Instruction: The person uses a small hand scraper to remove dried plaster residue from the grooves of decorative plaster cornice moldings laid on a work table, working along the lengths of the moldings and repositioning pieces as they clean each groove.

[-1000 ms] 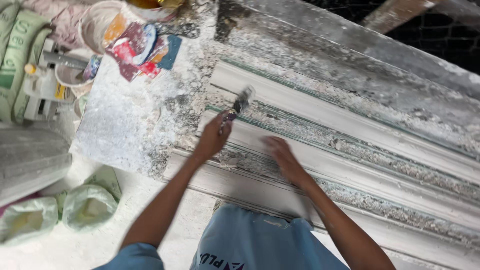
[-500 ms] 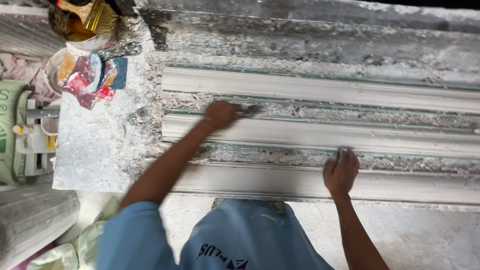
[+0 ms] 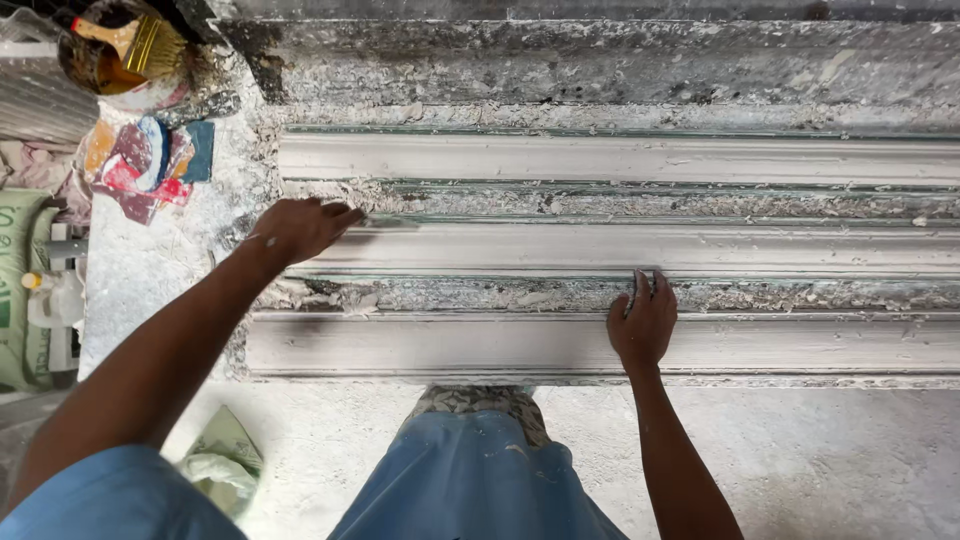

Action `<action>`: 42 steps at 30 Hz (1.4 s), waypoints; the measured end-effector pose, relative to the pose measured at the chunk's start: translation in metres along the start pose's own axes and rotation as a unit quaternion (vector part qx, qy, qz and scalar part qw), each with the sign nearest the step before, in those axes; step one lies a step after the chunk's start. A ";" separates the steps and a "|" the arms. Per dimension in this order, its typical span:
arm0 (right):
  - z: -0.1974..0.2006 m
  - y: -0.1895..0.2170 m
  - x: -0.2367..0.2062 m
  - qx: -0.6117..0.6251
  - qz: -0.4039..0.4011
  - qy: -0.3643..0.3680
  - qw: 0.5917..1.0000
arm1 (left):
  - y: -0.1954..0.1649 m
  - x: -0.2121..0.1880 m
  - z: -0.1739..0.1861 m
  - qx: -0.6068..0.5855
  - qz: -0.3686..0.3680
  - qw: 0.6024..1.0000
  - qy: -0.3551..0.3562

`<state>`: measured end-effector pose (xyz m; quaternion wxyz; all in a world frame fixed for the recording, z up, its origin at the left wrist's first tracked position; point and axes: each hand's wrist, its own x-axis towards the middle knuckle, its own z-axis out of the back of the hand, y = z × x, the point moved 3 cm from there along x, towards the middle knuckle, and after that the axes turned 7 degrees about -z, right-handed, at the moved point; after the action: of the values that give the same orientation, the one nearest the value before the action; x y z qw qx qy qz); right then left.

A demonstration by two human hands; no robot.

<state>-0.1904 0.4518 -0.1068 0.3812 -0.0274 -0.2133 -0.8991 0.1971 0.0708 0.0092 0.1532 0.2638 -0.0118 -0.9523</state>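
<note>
the left hand [image 3: 300,226] is pinching a scraper [image 3: 385,224] whose blade is pointing rightward from the fingers along the moulding [image 3: 700,248], while the right hand [image 3: 642,325] is pressing flat nearer.

Matt, smooth white plaster mouldings [image 3: 620,247] lie on a rough, crumb-strewn bench [image 3: 600,70] beside a wooden-handled brush [image 3: 130,40].

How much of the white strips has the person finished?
All three long plaster strips look cast and mostly smooth. The left hand works a small tool at the middle strip's end; the right hand steadies. Crumbly plaster between strips remains uncleaned.
</note>
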 end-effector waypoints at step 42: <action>0.008 0.002 0.004 -0.029 -0.080 0.028 0.996 | -0.108 0.134 0.057 -0.007 -0.254 0.967 0.023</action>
<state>-0.1922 0.4511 -0.0982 0.3134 0.0041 -0.1779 -0.9328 0.0280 0.1307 -0.0199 -0.0913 0.2788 0.0659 -0.9537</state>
